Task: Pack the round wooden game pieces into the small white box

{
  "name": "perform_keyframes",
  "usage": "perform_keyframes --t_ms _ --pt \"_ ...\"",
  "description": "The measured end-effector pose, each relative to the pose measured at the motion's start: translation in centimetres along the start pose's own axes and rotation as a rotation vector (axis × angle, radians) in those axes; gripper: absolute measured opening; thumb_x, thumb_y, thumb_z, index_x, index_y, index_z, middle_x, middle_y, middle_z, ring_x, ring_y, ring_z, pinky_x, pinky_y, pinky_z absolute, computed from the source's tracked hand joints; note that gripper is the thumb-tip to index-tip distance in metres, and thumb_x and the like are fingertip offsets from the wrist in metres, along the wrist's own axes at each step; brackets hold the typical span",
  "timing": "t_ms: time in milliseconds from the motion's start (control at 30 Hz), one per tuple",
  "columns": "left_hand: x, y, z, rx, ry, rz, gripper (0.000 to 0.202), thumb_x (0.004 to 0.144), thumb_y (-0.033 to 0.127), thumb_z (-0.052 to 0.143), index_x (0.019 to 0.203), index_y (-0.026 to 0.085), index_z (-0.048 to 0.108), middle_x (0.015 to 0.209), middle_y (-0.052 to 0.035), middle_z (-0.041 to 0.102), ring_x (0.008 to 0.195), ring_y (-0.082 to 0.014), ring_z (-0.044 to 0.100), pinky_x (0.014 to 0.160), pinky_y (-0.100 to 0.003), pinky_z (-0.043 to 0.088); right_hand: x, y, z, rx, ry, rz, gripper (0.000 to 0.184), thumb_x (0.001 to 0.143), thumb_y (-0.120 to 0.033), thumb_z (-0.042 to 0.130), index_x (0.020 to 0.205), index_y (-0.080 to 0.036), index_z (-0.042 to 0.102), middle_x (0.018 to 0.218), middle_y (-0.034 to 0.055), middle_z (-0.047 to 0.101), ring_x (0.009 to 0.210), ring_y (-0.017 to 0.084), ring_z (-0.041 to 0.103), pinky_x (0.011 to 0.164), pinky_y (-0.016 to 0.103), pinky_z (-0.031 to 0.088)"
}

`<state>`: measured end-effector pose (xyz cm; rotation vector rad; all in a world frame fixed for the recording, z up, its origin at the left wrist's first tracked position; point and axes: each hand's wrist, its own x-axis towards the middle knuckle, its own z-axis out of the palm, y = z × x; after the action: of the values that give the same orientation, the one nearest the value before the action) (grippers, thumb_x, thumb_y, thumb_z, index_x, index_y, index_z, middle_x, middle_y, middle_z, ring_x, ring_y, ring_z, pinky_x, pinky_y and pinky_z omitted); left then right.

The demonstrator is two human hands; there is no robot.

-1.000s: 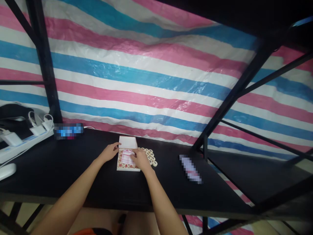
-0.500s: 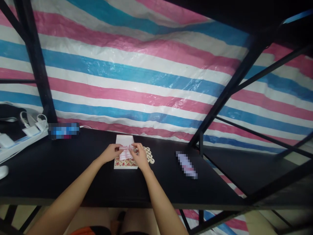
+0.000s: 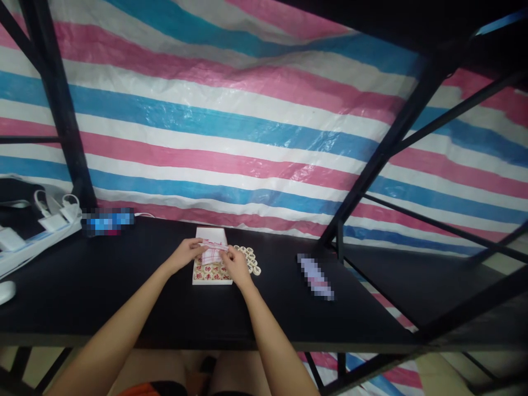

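Between my two hands is a folded white sheet with red grid lines (image 3: 212, 254), which looks like a Chinese chess board sheet. My left hand (image 3: 188, 254) pinches its left side, while my right hand (image 3: 238, 265) grips its right edge. Beneath the sheet lies an open white box (image 3: 213, 282), with its bare white part at the back. Round Chinese chess pieces with red characters (image 3: 207, 269) sit in rows at the front of the box; the sheet hides some of them. More pieces with dark characters (image 3: 250, 257) lie grouped just right of my right hand.
On the black table (image 3: 165, 313), a white power strip with plugs (image 3: 53, 223) and a white mouse (image 3: 6, 291) are at the left. A blurred-out device (image 3: 108, 221) stands at the back left, another blurred item (image 3: 315, 276) at the right. Black metal posts (image 3: 371, 159) frame a striped tarp (image 3: 231, 121).
The sheet is folded flatter and hangs at a slight slant. My left hand has risen a little; my right hand has closed in and lowered slightly, showing more red pieces.
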<state>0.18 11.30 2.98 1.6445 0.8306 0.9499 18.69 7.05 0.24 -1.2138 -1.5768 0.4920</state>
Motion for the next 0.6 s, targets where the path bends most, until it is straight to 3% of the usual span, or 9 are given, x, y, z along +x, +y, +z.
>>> perform_keyframes --t_ms 100,167,333,467,600 --pt "-0.1 0.0 -0.3 -0.126 -0.030 -0.056 0.036 0.075 0.040 0.061 0.097 0.012 0.064 0.050 0.0034 0.055 0.042 -0.0086 0.042 0.044 -0.021 0.029 -0.1 -0.2 0.0 0.079 0.014 0.011 0.021 0.084 -0.031 0.043 0.083 -0.018 0.061 0.053 -0.0042 0.054 0.046 0.013 0.046 0.047 0.023 0.035" --pt "-0.2 0.1 -0.5 -0.200 -0.062 -0.097 0.039 0.078 0.043 0.056 0.101 0.012 0.063 0.057 -0.0009 0.061 0.046 -0.0103 0.048 0.047 -0.022 0.035 -0.1 -0.3 -0.2 0.123 0.030 0.007 0.026 0.082 -0.027 0.040 0.092 -0.018 0.062 0.065 -0.0001 0.062 0.056 0.015 0.054 0.052 0.024 0.041" --pt "-0.4 0.2 -0.5 -0.309 -0.106 -0.147 0.038 0.076 0.040 0.061 0.103 0.012 0.063 0.067 -0.0037 0.063 0.061 -0.0144 0.058 0.062 -0.028 0.045 0.0 -0.3 -0.7 0.173 0.023 -0.059 0.039 0.067 -0.013 0.038 0.089 -0.022 0.069 0.093 0.0027 0.066 0.091 0.020 0.059 0.079 0.029 0.045" --pt "-0.4 0.1 -0.3 -0.316 -0.070 -0.149 0.036 0.067 0.031 0.073 0.098 0.013 0.064 0.068 0.0004 0.060 0.061 -0.0121 0.056 0.061 -0.026 0.045 0.0 -0.3 -0.9 0.175 -0.014 -0.083 0.044 0.063 -0.011 0.037 0.087 -0.022 0.072 0.092 0.0024 0.066 0.089 0.020 0.059 0.080 0.030 0.045" --pt "-0.1 -0.1 -0.4 -0.311 -0.031 -0.144 0.050 0.063 0.026 0.076 0.110 0.016 0.059 0.069 0.0030 0.058 0.057 -0.0098 0.055 0.057 -0.024 0.043 -0.1 -0.7 -1.2 0.169 -0.028 -0.083 0.038 0.073 -0.014 0.038 0.087 -0.021 0.072 0.088 0.0034 0.065 0.086 0.020 0.059 0.075 0.029 0.045"
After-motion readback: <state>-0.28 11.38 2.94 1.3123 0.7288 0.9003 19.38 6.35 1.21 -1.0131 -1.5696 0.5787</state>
